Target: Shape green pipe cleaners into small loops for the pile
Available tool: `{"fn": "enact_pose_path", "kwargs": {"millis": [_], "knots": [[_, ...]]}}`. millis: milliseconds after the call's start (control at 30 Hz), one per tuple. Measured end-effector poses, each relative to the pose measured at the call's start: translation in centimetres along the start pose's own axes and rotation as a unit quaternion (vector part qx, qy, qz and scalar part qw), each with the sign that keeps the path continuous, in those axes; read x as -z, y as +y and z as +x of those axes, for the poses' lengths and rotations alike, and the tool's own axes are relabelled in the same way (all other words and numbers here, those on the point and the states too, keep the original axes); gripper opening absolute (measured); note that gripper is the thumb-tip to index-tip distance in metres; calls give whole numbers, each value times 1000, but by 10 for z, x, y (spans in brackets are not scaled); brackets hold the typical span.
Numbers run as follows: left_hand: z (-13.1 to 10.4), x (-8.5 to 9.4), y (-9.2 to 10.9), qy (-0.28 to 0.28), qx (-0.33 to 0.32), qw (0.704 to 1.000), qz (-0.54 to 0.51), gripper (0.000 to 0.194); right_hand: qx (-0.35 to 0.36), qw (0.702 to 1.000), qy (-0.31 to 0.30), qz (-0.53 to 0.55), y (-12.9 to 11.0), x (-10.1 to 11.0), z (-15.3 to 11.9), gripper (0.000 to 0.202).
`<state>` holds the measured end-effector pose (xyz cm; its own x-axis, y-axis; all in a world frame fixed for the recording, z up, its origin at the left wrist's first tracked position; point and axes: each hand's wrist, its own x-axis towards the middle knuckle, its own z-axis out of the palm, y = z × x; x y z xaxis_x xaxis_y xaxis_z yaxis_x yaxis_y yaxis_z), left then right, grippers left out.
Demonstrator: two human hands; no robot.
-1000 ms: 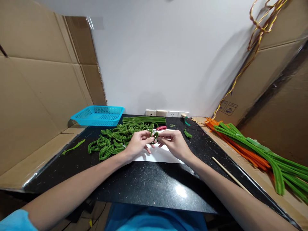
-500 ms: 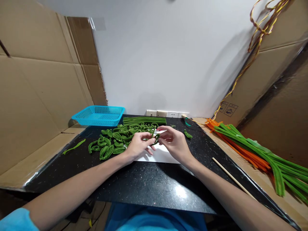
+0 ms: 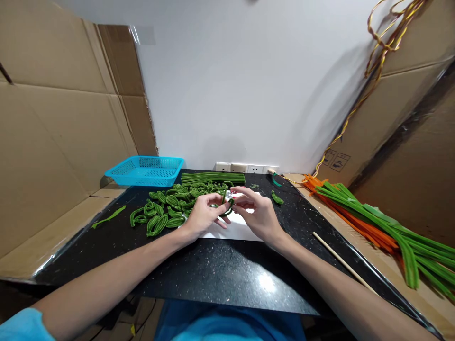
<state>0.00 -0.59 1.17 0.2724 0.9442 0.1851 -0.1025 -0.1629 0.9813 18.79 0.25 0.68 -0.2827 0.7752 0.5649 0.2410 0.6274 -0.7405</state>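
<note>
Between my two hands is a dark green pipe cleaner (image 3: 231, 202), bent into a small loop with one end sticking up. My left hand (image 3: 207, 213) pinches it from the left with thumb and forefinger. From the right, my right hand (image 3: 259, 211) grips the loop's other side with its fingertips. Beneath the hands lies a white sheet of paper (image 3: 236, 230). Something red, partly hidden, shows behind my right fingers. A pile of green pipe-cleaner leaf shapes (image 3: 157, 223) spreads to the left of my left hand.
A bundle of straight green pipe cleaners (image 3: 213, 178) lies behind the pile. A blue plastic basket (image 3: 145, 176) stands back left. One leaf shape (image 3: 277, 198) is on the right, near a wooden stick (image 3: 344, 262). Orange and green strips (image 3: 377, 222) rest on cardboard at far right.
My right fingers have shifted slightly on the loop, and the pipe cleaner's upright end leans a little more left. Both hands stay over the paper.
</note>
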Motion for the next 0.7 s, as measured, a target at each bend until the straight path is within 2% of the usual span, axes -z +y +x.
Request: {"fn": "enact_pose_path", "kwargs": {"millis": [267,500,700], "knots": [[1,0,0,20,0,1000,-9,47,-34,995,-13,93,-3,-1,3,42],[3,2,-2,56,3,998,-27,50,-82,992,-23,95,-3,-5,7,41],[1,0,-1,29,-6,1000,-6,40,-146,974,-20,173,2,-5,8,50]]}}
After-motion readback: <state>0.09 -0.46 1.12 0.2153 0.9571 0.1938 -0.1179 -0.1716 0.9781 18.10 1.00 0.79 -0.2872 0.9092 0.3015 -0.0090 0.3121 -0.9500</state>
